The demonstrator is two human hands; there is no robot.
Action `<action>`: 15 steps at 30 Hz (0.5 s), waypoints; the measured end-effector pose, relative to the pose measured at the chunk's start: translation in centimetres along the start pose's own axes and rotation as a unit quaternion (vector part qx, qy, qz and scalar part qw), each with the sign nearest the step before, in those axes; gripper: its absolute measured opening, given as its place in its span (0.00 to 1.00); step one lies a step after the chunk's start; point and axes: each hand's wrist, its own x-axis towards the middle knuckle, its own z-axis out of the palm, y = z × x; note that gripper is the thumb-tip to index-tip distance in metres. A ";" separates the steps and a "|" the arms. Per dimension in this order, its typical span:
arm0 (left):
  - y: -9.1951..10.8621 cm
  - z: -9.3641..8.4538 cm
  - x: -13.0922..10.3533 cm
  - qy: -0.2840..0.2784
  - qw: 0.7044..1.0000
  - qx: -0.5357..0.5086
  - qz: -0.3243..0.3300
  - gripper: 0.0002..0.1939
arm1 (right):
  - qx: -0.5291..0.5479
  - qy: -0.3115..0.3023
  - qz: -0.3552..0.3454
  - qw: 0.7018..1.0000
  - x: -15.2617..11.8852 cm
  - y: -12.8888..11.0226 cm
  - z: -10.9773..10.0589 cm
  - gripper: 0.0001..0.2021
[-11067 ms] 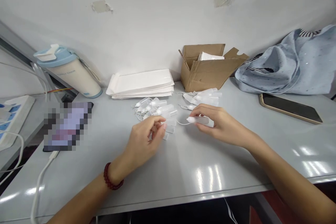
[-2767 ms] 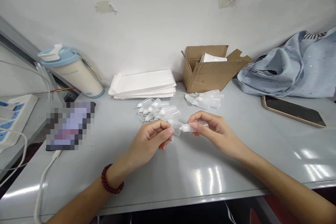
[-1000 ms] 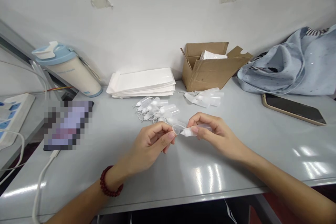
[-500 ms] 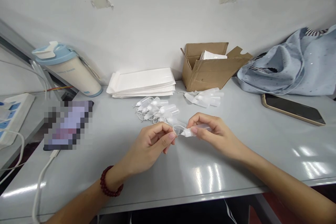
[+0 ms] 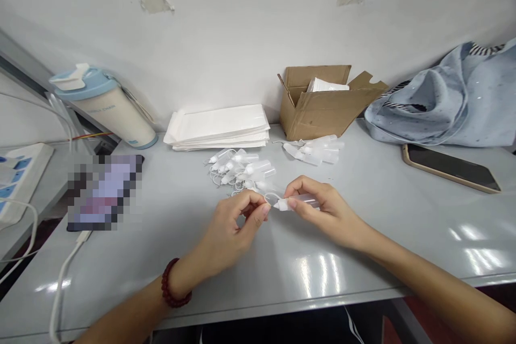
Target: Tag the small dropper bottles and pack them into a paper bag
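Between thumb and fingers, my right hand [image 5: 322, 207] holds a small translucent bottle [image 5: 306, 201] with a white cap, its tip pointing left. A thin cord loops from the cap to my left hand [image 5: 236, 223], whose thumb and forefinger pinch its end near the tip; the exact piece pinched is too small to make out. Just behind my hands lies a pile of similar capped bottles [image 5: 258, 166] with cords. A smaller group of clear bottles [image 5: 318, 150] rests before the cardboard box.
A stack of white envelopes [image 5: 220, 124] and an open cardboard box [image 5: 318, 113] stand by the wall. At the left are a tumbler [image 5: 113, 113], a phone [image 5: 107, 191] and a power strip [image 5: 24, 183]. A second phone [image 5: 451, 166] and a blue bag [image 5: 451, 102] lie right.
My right hand has moved slightly left with the bottle. My left hand's fingers are more tightly bent, and its wrist has shifted a little to the right.
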 end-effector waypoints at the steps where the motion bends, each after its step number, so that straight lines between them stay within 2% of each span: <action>1: 0.0 0.0 0.0 0.002 1.000 0.008 0.007 0.09 | -0.002 -0.003 0.001 1.000 0.0 0.1 0.1 0.05; 5: -0.1 0.1 -0.1 0.011 0.999 0.026 0.027 0.09 | -0.009 -0.010 -0.005 1.000 -0.2 0.2 0.2 0.05; 15: -0.1 0.0 0.0 0.009 0.999 0.035 0.025 0.09 | -0.023 -0.039 -0.015 0.999 -0.1 -0.1 0.1 0.06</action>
